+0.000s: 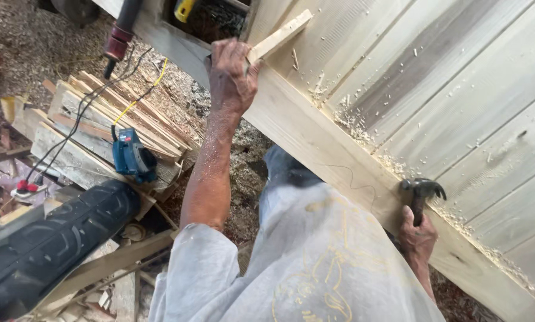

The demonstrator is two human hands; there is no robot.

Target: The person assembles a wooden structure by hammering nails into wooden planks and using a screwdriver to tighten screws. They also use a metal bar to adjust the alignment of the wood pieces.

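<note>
My left hand [232, 74] is closed around a short wooden strip [277, 37], pressing it against the top edge of the long pale board [321, 149] so it stays put, its free end pointing toward one o'clock. My right hand [417, 237], at four o'clock, grips a claw hammer [422, 192] by the handle, head up beside that board, ready to hand. At nine o'clock a blue power planer [133, 156] rests on stacked slats [89, 128], out of the way.

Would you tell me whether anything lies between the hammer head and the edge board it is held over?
Nothing visible does. The right hand holds the claw hammer with its head just over the edge board; only loose wood shavings lie nearby. The left hand grips a wooden strip farther along.
</note>
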